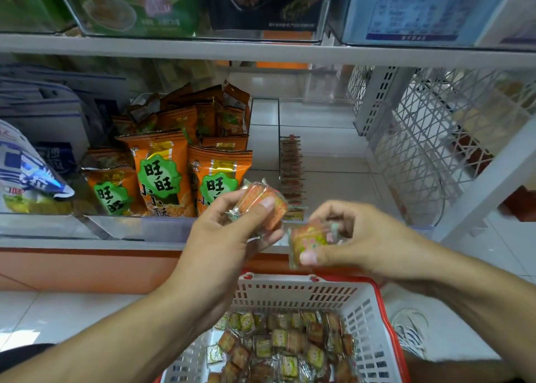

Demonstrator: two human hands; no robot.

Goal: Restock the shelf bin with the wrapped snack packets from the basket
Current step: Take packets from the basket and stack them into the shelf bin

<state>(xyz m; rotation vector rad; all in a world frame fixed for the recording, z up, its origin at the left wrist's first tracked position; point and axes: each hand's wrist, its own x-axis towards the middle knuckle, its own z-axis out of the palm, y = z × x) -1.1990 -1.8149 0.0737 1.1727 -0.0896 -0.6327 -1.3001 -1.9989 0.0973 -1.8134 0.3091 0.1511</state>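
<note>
Left hand (229,231) pinches one wrapped snack packet (261,205), thumb on its face, fingers behind; right hand (362,237) pinches a second packet (307,242), thumb at the lower edge. Both are held up at the shelf lip, just in front of the clear shelf bin (333,156), which sits at about 1 o'clock from the hands. Bin holds one thin row of packets (291,176) along its left wall, too tight to count; the rest of its floor shows bare. Basket (290,292) at 6 o'clock, with dozens of loose packets (290,350), not countable. So: two in hand, one per hand. Packets look light, small and squarish, with crinkly glossy film, likely slippery and probably crushable inside, so pinch across the flat faces, not the sealed ends. Orange snack bags (162,173) at 10 o'clock fill the next bin, three upright in front.
</note>
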